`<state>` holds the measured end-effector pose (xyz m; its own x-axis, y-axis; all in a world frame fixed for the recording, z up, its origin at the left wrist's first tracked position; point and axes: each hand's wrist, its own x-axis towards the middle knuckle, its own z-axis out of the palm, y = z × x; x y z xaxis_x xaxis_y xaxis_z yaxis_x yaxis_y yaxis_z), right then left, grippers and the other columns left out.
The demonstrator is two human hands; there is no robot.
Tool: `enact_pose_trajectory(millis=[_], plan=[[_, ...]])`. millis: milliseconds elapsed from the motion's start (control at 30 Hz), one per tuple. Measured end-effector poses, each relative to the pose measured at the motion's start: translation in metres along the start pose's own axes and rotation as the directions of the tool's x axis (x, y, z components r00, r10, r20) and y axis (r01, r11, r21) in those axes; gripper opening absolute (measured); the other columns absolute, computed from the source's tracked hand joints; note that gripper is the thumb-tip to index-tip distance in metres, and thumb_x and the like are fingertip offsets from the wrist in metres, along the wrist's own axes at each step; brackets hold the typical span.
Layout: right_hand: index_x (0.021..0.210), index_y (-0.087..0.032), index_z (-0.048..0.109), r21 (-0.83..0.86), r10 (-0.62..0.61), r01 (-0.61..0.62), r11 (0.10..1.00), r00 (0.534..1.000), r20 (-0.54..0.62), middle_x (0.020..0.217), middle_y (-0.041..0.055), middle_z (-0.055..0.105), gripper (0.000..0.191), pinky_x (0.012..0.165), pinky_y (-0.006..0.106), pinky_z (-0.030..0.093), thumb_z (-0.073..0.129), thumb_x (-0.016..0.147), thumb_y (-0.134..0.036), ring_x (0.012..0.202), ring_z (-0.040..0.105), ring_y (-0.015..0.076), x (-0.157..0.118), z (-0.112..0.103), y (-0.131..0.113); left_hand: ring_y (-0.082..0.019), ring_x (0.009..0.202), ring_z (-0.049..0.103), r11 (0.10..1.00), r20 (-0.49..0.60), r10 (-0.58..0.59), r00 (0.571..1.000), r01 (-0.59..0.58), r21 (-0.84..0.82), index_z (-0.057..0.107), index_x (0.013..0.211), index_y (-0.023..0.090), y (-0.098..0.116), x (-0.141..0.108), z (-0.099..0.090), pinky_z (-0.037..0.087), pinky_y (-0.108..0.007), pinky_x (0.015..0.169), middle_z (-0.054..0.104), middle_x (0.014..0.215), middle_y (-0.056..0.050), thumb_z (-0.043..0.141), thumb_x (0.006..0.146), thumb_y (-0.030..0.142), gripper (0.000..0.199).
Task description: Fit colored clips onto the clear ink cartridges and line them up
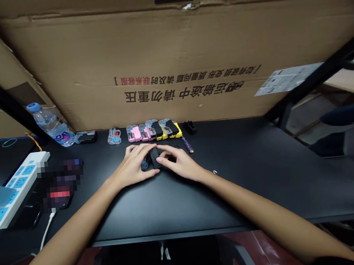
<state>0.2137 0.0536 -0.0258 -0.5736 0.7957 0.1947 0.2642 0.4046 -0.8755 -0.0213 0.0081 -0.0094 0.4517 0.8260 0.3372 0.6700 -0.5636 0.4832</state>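
Between my two hands, on the dark tabletop [134,213], stands a small black plastic piece [155,157]. My left hand [138,163] curls around its left side, fingertips at the top and thumb at the bottom. From the other side my right hand [181,160] grips it between thumb and fingers. Under my left palm a clear, bluish part [144,164] shows; whether it joins the black piece I cannot tell. Just beyond my hands is a row of clear plastic cases with pink [136,133], black [156,129] and yellow [178,130] parts.
A cardboard box wall [164,52] closes off the back. At left are a water bottle [55,127], a white power strip [18,185] and a phone [61,186] on a cable. A purple stick-shaped item [187,144] and small black part [190,127] lie right of the cases.
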Motion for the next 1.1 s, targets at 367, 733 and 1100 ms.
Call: enact_pose_trajectory(millis=[367, 733, 1100], plan=[[0.096, -0.022, 0.08, -0.601, -0.182, 0.031, 0.798, 0.964, -0.192, 0.09, 0.0114, 0.075, 0.029, 0.081, 0.041, 0.05, 0.055, 0.103, -0.036, 0.087, 0.066, 0.0284, 0.01, -0.08, 0.004, -0.035, 0.138, 0.052, 0.994, 0.042, -0.095, 0.995, 0.093, 0.05, 0.058, 0.148, 0.028, -0.009, -0.002, 0.006, 0.03, -0.055, 0.119, 0.068, 0.142, -0.011, 0.082, 0.086, 0.055, 0.072], [0.085, -0.024, 0.077, -0.729, 0.178, -0.08, 0.68, 0.982, 0.058, 0.084, 0.0044, 0.077, 0.013, 0.062, 0.031, 0.04, 0.076, 0.091, -0.036, 0.074, 0.068, 0.0226, 0.004, -0.082, -0.002, -0.035, 0.138, 0.051, 0.992, 0.053, -0.113, 0.992, 0.11, 0.055, 0.06, 0.148, 0.029, -0.01, -0.001, 0.007, 0.029, -0.056, 0.12, 0.07, 0.139, -0.01, 0.082, 0.086, 0.056, 0.071], [0.097, -0.021, 0.079, -0.383, 0.077, 0.022, 0.924, 0.967, 0.241, 0.084, 0.0063, 0.076, 0.03, 0.067, 0.031, 0.051, 0.077, 0.09, -0.05, 0.072, 0.067, 0.0202, 0.003, -0.069, 0.008, -0.035, 0.138, 0.051, 0.993, 0.06, -0.111, 0.992, 0.108, 0.048, 0.06, 0.147, 0.028, -0.01, -0.001, 0.007, 0.029, -0.056, 0.118, 0.069, 0.138, -0.01, 0.079, 0.088, 0.058, 0.069]])
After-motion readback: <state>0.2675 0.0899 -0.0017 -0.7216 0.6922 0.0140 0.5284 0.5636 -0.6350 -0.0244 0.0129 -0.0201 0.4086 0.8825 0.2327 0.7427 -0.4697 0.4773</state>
